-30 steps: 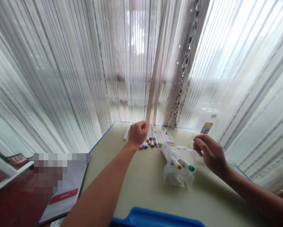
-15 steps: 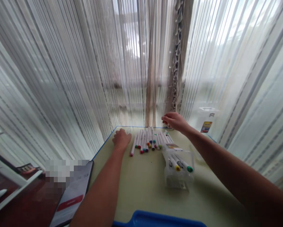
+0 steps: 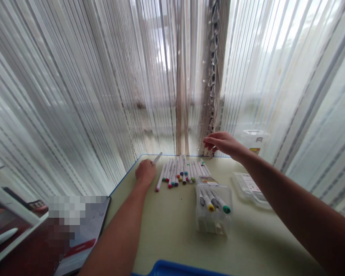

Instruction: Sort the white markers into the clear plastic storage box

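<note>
My left hand (image 3: 145,170) is closed around a white marker (image 3: 157,158) at the table's far left, its end poking up past my fingers. Just right of it, several white markers (image 3: 172,170) with coloured ends lie side by side in a row. My right hand (image 3: 220,142) hovers above the far edge, fingers loosely bent and apart, with nothing visible in them. Nearer to me stands a clear plastic case (image 3: 214,222) with several markers in it, among them a yellow-ended marker (image 3: 211,207) and a green-ended marker (image 3: 226,209).
A clear lid-like tray (image 3: 243,186) lies under my right forearm. Behind it stands a clear box (image 3: 254,138) with a handle. A blue tray edge (image 3: 184,268) is at the near side, a tablet-like screen (image 3: 88,234) at left. Striped curtains (image 3: 149,96) hang behind the table.
My left hand has closed on the marker, which now tilts upward from it. My right hand has shifted slightly right, its fingers looser. The view has moved a little.
</note>
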The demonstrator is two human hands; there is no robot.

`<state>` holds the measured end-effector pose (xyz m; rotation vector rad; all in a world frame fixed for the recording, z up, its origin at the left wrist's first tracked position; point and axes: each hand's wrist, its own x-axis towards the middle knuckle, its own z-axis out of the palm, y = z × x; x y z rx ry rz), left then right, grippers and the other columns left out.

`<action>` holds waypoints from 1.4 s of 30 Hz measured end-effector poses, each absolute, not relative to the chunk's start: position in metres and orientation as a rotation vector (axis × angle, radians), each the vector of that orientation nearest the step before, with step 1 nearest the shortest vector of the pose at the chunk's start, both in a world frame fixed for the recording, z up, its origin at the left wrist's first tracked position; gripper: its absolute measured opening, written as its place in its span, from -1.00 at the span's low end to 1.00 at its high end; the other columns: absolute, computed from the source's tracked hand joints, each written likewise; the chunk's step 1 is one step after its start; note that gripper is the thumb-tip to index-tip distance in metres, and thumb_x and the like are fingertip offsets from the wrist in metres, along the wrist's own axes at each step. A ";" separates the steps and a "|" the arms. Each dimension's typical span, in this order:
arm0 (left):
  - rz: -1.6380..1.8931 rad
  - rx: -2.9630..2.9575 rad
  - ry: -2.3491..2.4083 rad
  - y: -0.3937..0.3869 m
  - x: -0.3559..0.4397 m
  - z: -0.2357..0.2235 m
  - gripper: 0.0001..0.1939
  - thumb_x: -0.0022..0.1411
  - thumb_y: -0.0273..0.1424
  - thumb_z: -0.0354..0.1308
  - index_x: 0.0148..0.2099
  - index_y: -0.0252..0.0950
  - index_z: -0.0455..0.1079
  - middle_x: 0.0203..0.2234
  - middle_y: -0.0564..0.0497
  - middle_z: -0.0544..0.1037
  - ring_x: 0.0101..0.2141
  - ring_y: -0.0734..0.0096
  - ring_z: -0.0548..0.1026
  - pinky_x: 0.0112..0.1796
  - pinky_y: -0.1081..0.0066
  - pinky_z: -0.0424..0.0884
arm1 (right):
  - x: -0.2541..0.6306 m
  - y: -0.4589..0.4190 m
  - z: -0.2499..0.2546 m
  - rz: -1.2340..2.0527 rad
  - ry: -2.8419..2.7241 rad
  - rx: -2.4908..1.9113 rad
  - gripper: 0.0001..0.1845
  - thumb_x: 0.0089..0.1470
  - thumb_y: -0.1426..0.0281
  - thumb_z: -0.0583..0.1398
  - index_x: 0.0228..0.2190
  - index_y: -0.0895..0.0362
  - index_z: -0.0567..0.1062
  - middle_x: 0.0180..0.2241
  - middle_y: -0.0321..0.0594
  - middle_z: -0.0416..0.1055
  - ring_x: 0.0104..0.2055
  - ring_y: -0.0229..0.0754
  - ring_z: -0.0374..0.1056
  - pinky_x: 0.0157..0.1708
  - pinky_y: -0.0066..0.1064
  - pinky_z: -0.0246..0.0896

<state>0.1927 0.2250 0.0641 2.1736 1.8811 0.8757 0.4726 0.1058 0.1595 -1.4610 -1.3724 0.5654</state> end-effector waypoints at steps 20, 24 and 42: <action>1.451 2.220 0.727 0.139 0.248 0.097 -0.68 0.28 -0.15 0.16 -0.05 -0.25 0.49 -0.40 0.01 0.57 -0.43 0.42 0.47 -0.38 0.50 0.32 | 0.450 0.087 0.176 0.520 -1.772 -1.202 -0.64 0.23 0.17 0.21 -0.49 0.17 0.48 -0.67 -0.37 0.34 -0.66 -0.41 0.26 -0.67 -0.57 0.15; 1.453 1.956 0.651 0.146 0.249 0.093 -0.68 0.26 -0.15 0.17 -0.11 -0.29 0.50 -0.49 0.04 0.49 -0.52 0.48 0.39 -0.50 0.51 0.26 | 0.458 0.090 0.176 0.517 -1.681 -1.196 -0.61 0.18 0.16 0.25 -0.54 0.17 0.46 -0.67 -0.36 0.34 -0.66 -0.40 0.24 -0.67 -0.53 0.12; 1.318 1.361 0.435 0.148 0.251 0.098 -0.65 0.09 -0.26 0.34 -0.15 -0.41 0.51 -0.62 0.14 0.32 -0.66 0.67 0.14 -0.65 0.56 0.08 | 0.479 0.088 0.176 0.829 -1.550 -1.183 -0.60 -0.15 0.22 0.46 -0.31 0.24 0.66 -0.52 -0.21 0.56 -0.53 -0.33 0.42 -0.49 -0.46 0.38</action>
